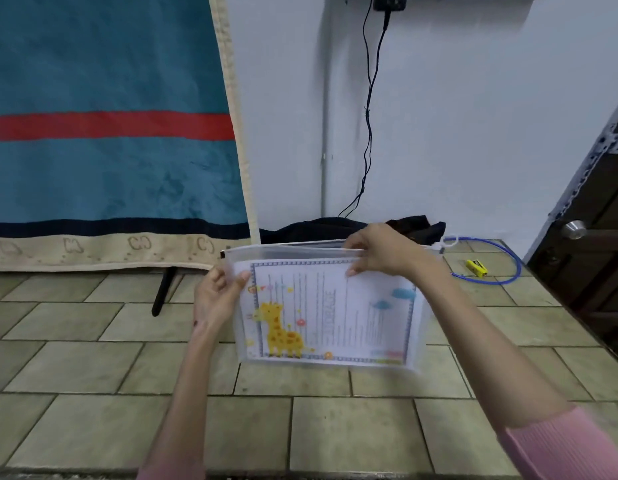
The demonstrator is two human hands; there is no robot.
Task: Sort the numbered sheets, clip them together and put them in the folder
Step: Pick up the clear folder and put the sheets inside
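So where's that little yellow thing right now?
The yellow thing lies on the tiled floor at the right of the head view, inside the loop of a blue cable, just beyond the right hand.

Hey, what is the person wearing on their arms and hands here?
Pink ribbed sleeves, pushed up so both forearms are bare. The left hand and the right hand are bare too: no gloves, rings or watch can be seen.

translucent frosted plastic folder (416,327); printed paper sheets (335,306) inside; matt floor tiles (93,358).
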